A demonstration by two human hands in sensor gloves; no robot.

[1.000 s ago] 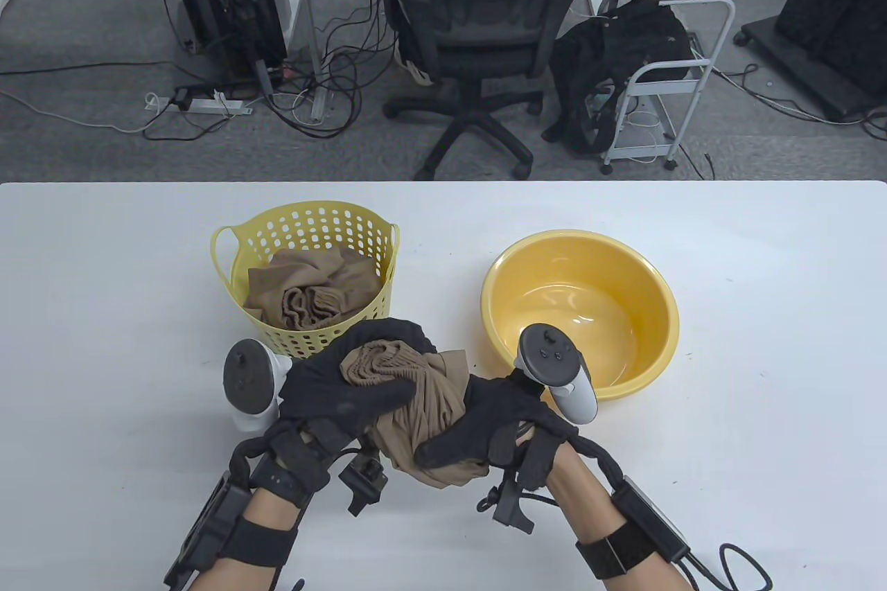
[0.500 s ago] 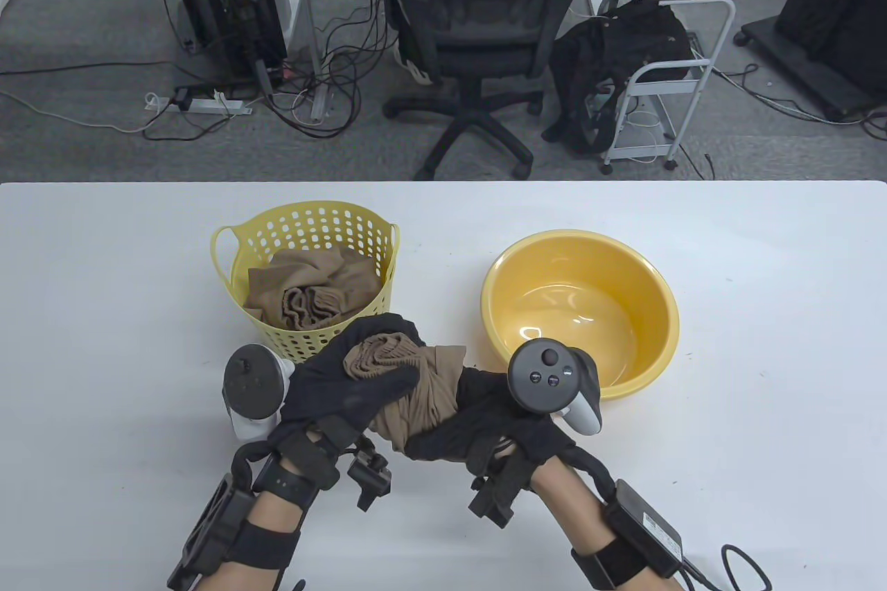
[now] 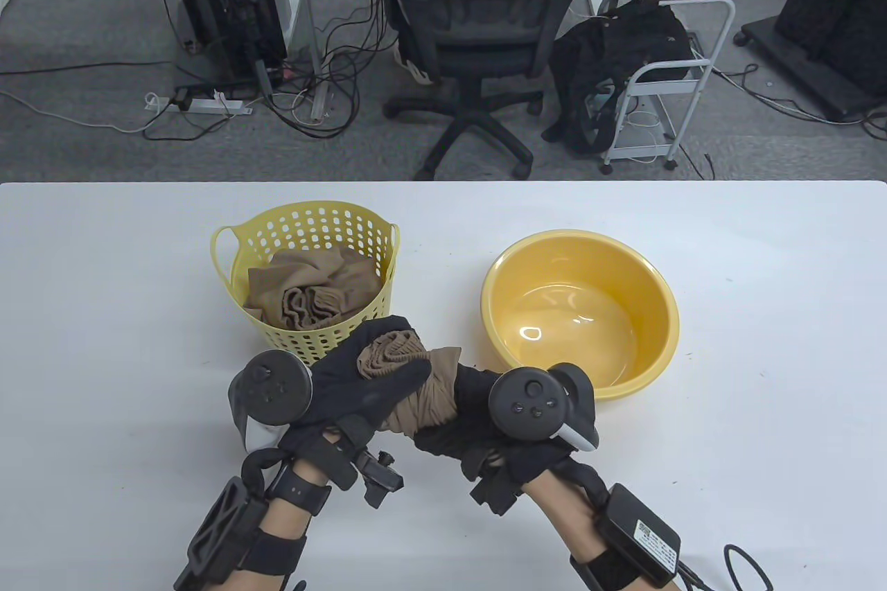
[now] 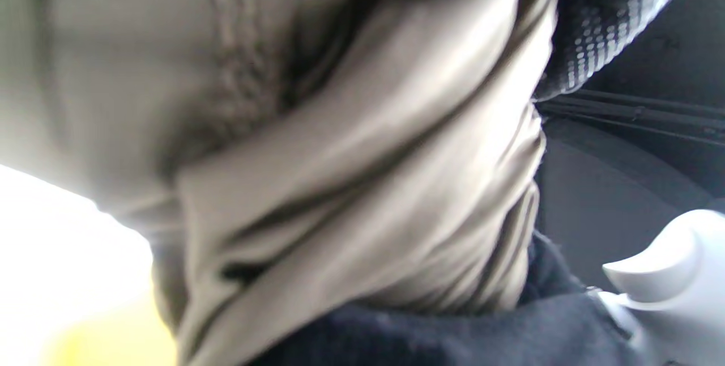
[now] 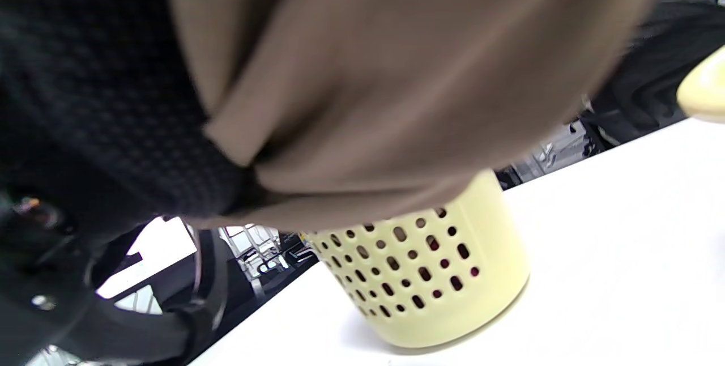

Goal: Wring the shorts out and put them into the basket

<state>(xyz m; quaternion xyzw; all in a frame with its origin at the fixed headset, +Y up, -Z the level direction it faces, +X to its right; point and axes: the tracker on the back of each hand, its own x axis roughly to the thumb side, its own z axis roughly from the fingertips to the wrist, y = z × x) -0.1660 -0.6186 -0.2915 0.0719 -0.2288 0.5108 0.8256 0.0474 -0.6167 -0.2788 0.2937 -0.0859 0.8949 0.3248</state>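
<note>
Tan shorts (image 3: 416, 386) are twisted into a tight roll between both hands, just in front of the yellow perforated basket (image 3: 305, 234). My left hand (image 3: 367, 376) grips the upper end, where the gathered waistband shows. My right hand (image 3: 461, 421) grips the lower end, its fingers wrapped around the cloth. Another tan garment (image 3: 312, 296) lies inside the basket. Twisted tan fabric (image 4: 351, 184) fills the left wrist view. In the right wrist view the shorts (image 5: 408, 83) hang above the basket (image 5: 430, 281).
A yellow basin (image 3: 651, 286) stands to the right of the basket, close behind my right hand. Beyond the white table's (image 3: 762, 411) far edge stand an office chair (image 3: 478, 30) and a small cart (image 3: 665, 78).
Both hands have rotated in opposite directions, twisting the shorts tighter. The loose lower end has been drawn in, and the trackers have turned to face up.
</note>
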